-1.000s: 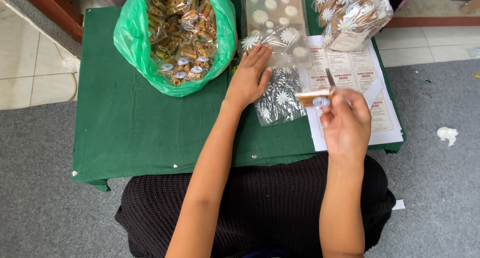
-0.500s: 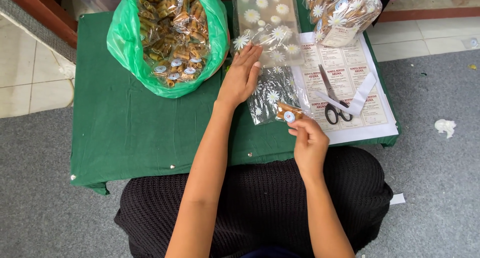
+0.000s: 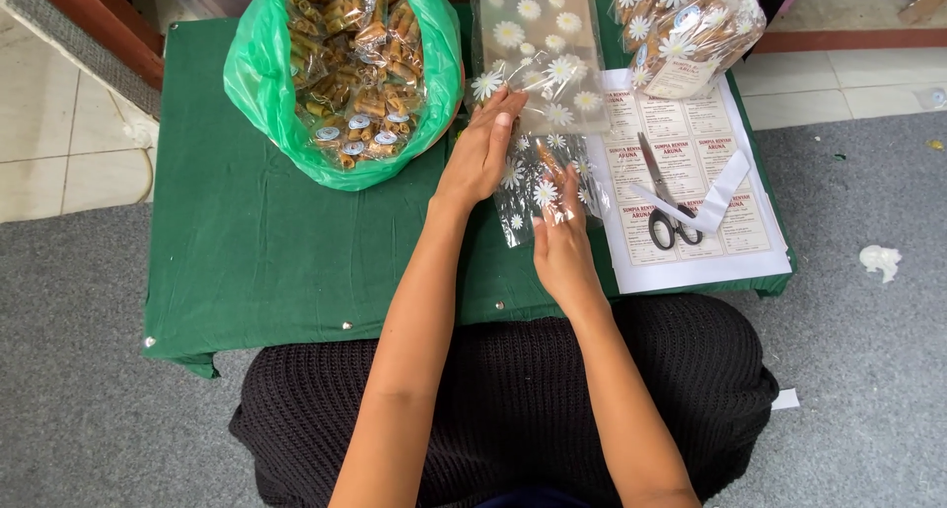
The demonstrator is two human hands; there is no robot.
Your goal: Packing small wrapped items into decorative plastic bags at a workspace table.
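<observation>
1. Now the right hand (image 3: pixel 564 240) is closed on a small snack piece, its tip slipped into the clear daisy-print pouch (image 3: pixel 538 187); half a second earlier it was held outside.
2. At ten o'clock, the pouch is pinned flat by the left hand (image 3: pixel 483 153), fingers together.
3. At one o'clock, scissors (image 3: pixel 663 197) are left on the label sheet (image 3: pixel 691 173).
4. Farthest, at eleven, the green bag of snacks (image 3: pixel 345 69) lies open.

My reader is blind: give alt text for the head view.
Both hands, left hand and right hand, press a clear daisy-print bag on a green table. A green bag of wrapped snacks sits left, scissors on a label sheet right.
</observation>
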